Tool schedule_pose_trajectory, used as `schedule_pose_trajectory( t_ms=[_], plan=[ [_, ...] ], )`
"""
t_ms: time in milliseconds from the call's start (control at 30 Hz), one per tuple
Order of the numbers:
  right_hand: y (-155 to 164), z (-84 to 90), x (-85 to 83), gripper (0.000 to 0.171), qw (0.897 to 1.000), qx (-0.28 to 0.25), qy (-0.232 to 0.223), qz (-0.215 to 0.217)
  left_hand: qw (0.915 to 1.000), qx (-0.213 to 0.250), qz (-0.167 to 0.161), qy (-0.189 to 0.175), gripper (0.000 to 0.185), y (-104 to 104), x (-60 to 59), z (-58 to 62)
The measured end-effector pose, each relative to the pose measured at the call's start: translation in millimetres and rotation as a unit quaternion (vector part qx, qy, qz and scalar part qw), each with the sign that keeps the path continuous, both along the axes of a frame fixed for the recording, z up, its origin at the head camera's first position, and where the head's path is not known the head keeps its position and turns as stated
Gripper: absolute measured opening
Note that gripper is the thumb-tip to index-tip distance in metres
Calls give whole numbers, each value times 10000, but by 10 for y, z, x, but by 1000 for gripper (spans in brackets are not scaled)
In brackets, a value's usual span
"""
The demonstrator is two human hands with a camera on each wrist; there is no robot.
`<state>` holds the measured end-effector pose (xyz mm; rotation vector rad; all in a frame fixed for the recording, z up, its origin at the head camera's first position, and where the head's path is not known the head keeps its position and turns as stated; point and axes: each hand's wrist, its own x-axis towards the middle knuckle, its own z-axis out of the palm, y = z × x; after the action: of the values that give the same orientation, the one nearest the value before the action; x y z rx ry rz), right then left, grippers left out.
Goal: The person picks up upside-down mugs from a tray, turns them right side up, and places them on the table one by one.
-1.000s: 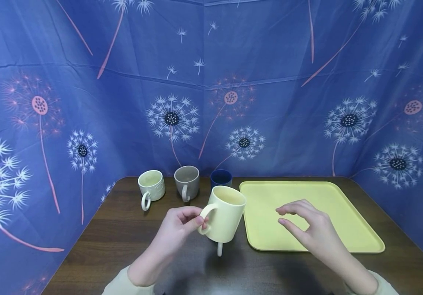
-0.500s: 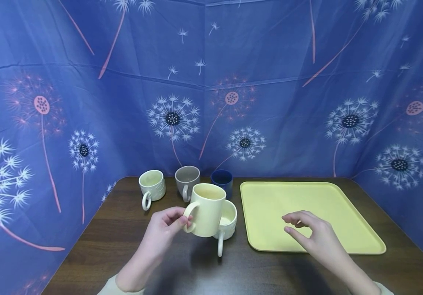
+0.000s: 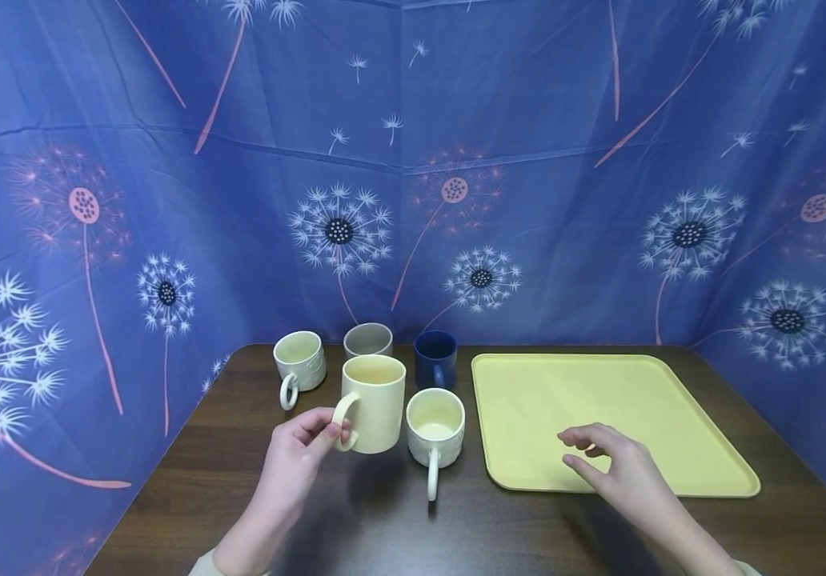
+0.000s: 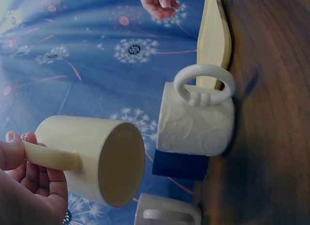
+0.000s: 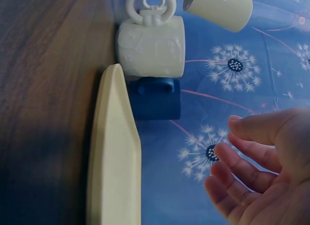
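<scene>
My left hand (image 3: pixel 296 458) pinches the handle of a pale yellow mug (image 3: pixel 378 412) between thumb and fingers. The mug is held upright above the table; its underside shows in the left wrist view. Just right of it stands a cream embossed mug (image 3: pixel 449 450), its handle pointing towards me. My right hand (image 3: pixel 625 468) hovers over the near part of a yellow tray (image 3: pixel 643 392). Its fingers (image 5: pixel 242 171) are loosely bent and hold nothing, with thumb and fingertips apart.
At the back of the brown wooden table (image 3: pixel 218 456) stand a pale green mug (image 3: pixel 303 372), a grey mug (image 3: pixel 368 340) partly hidden behind the held one, and a dark blue mug (image 3: pixel 435 364). A blue dandelion-print cloth (image 3: pixel 550 216) hangs behind.
My left hand has carried the pale yellow mug leftward, uncovering the cream embossed mug and the blue mug, while covering part of the grey one. My right hand has shifted slightly right and nearer me.
</scene>
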<state>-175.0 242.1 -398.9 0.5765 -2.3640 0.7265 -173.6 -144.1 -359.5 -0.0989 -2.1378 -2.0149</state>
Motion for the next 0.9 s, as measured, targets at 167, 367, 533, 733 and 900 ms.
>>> schedule_pose_trajectory(
  t_ms=[167, 367, 533, 733, 900],
  plan=[
    [25, -81, 0, 34, 9999, 90, -50, -44, 9999, 64, 77, 31, 11, -45, 1, -85],
    [48, -142, 11, 36, 9999, 63, -105, 41, 9998, 128, 137, -78, 12, -83, -27, -194],
    [69, -165, 10, 37, 9998, 98, -135, 133, 9994, 150, 204, -243, 14, -104, -71, -283],
    [85, -180, 6, 37, 9997, 90, -137, 163, 9983, 138, 294, -491, 13, -101, -143, -431],
    [88, -201, -1, 36, 9997, 95, -181, 154, 9976, 111, 341, -589, 14, -87, -187, -541]
  ],
)
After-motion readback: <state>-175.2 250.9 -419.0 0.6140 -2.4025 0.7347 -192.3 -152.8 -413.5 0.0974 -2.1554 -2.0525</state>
